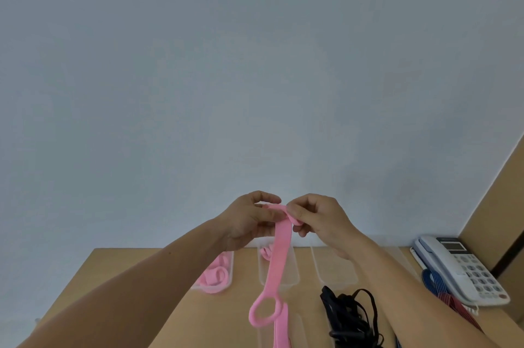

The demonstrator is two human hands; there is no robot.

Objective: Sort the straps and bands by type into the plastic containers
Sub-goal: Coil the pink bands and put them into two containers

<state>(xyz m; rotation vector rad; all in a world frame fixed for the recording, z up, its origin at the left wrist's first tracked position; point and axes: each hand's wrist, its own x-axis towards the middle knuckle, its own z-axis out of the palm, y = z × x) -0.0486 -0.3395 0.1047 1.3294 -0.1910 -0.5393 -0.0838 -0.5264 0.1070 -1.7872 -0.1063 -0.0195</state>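
Note:
Both hands are raised above the table and hold the top of a pink strap (pixel 279 251). My left hand (pixel 249 223) pinches its upper end, and my right hand (pixel 317 220) grips the fold beside it. The strap hangs down to a loop (pixel 265 311) over the table. A clear container (pixel 226 282) at the left holds rolled pink straps (pixel 214 278). The middle container (pixel 292 276) has a bit of pink strap at its far end. The right container (pixel 337 271) looks empty. A tangle of black bands (pixel 351 319) lies in front of it.
A white desk phone (pixel 459 268) stands at the right edge of the wooden table (pixel 136 276). Blue (pixel 432 279) and red striped bands (pixel 453 303) lie beside it. Another clear container (pixel 297 330) sits near the front. A pale wall rises behind.

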